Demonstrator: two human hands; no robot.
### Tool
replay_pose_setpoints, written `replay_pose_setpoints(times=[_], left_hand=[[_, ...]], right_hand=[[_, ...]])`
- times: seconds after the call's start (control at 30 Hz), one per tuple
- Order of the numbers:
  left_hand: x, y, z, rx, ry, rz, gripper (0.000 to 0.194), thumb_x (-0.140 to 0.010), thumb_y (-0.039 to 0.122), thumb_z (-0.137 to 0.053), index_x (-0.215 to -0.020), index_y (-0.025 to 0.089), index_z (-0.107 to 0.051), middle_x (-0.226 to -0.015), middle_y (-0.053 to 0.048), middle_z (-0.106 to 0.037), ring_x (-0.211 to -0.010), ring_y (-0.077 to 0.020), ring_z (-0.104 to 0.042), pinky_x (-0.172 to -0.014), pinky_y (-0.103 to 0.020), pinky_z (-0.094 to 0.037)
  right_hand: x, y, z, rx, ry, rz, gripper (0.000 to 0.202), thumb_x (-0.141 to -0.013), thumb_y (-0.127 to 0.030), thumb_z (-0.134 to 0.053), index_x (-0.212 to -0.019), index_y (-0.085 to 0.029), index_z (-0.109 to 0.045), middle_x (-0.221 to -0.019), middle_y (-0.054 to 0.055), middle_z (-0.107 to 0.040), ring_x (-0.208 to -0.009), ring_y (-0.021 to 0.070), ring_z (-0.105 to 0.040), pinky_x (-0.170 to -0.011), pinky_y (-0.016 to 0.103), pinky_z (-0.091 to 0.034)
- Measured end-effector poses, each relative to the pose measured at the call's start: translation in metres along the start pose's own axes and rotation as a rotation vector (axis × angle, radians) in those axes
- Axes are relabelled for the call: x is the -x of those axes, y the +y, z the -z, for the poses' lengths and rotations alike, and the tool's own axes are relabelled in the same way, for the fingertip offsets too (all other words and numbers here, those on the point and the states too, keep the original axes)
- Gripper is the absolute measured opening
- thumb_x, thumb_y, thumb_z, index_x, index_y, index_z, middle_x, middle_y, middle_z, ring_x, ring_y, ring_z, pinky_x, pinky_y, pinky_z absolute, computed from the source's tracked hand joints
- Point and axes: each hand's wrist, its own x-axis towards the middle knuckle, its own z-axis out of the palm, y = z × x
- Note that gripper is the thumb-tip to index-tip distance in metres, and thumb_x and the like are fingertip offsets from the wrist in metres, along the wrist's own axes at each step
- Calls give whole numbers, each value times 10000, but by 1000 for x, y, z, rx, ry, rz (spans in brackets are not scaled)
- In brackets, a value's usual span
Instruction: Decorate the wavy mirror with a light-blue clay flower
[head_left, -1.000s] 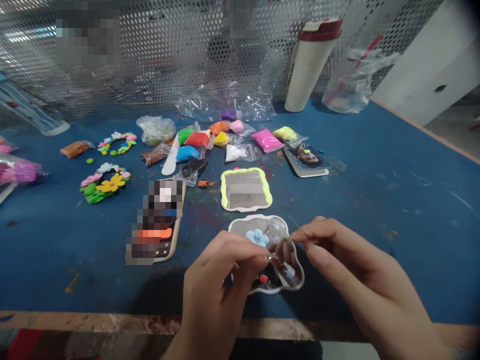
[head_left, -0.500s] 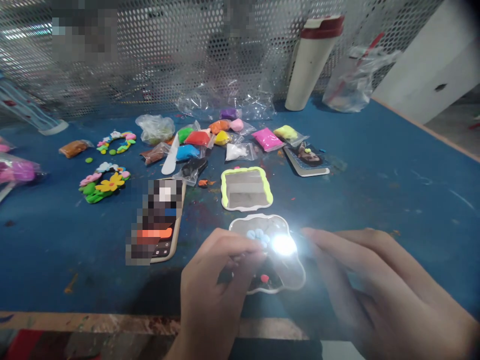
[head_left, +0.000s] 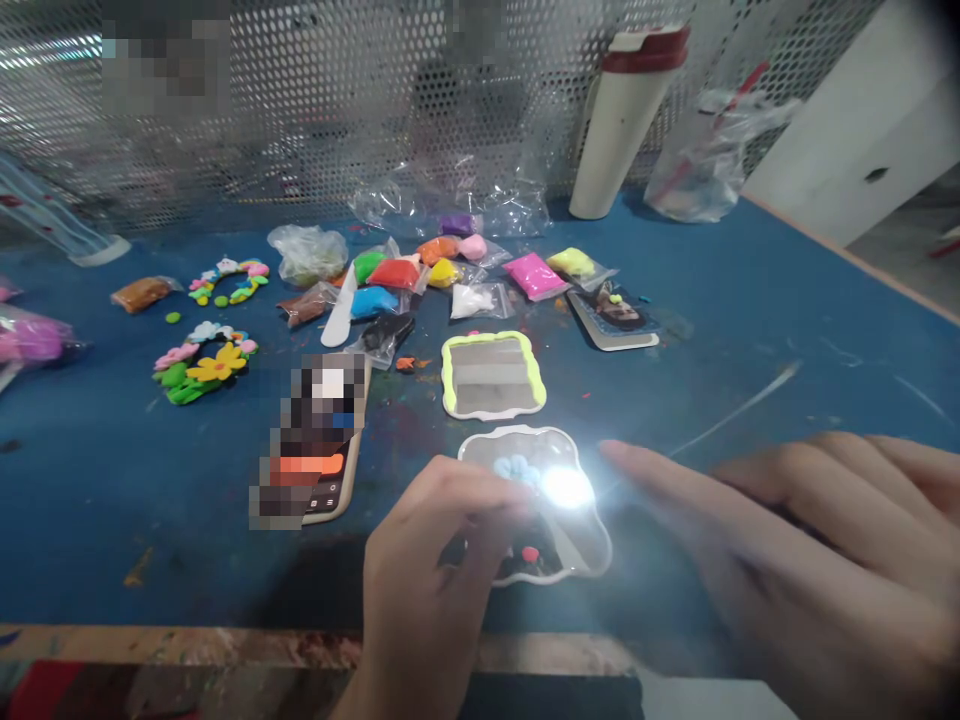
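Note:
My left hand (head_left: 442, 540) is closed in a pinch over a wavy white-framed mirror (head_left: 592, 560) near the table's front edge. Its fingertips meet beside a light blue flower (head_left: 514, 468) on the glass; what they pinch, if anything, is hidden. Bright glare covers part of this mirror, and a small red piece (head_left: 530, 554) shows lower down. To its right, my right hand (head_left: 795, 540) has its index finger stretched toward the mirror, with the other fingers curled and blurred. Behind lies a second mirror (head_left: 493, 376) with yellow-green clay along its frame.
A phone (head_left: 319, 440) lies left of the mirrors. Farther left are two decorated rings (head_left: 217, 365). Bagged clays, including a pink one (head_left: 534, 276), and a white spatula (head_left: 340, 315) lie behind. A tumbler (head_left: 626, 125) and a plastic bag (head_left: 694, 170) stand at the back right.
My right hand has moved right and turned, its index finger now more outstretched. A thin whitish tool or streak now shows behind it. My left hand has barely moved.

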Motion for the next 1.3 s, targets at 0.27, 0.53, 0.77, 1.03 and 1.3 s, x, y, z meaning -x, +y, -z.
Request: replay_pose_setpoints(times=[0.27,0.53,0.77,1.03,1.3], left_hand=[[-3,2,-1,-40,30,28,216,-863,203,-594,-647,219,-595,-667,29,-560,-619,-117,-550,-573,-243,-489],[-5,4,-5,-38,-102,68,215,-810,52,-621,-751,241,-707,-755,35,-656,-595,-85,-628,-499,-171,-471],[-3,2,-5,-67,-82,108,160,-808,105,-642,-836,247,-708,-795,29,-694,-624,-107,-671,-510,-178,-504],[0,1,-5,-50,-93,70,139,-853,167,-613,-879,271,-701,-803,22,-713,-657,-125,-664,-534,-205,-530],[4,-4,-3,-63,-119,-2,164,-856,147,-600,-938,265,-679,-828,11,-725,-650,-134,-664,-552,-233,-548]], right_hand=[[2,-2,0,-175,43,-248,285,-871,-187,-565,-1110,-296,-675,-991,-9,-721,-825,187,-668,-709,319,-488],[6,-9,-13,-695,180,-775,175,-748,-253,-736,-912,-292,-691,-792,-24,-759,-668,167,-703,-579,261,-560],[6,-12,-27,-1198,242,-885,124,-729,-234,-748,-836,-255,-690,-753,-19,-705,-600,98,-626,-542,193,-540],[8,-16,-28,-1190,255,-773,117,-812,-237,-648,-704,-252,-605,-687,-18,-543,-688,132,-586,-609,234,-525],[17,-23,-23,-1104,260,-629,181,-871,-111,-538,-843,-253,-646,-736,8,-620,-784,173,-617,-727,326,-550]])
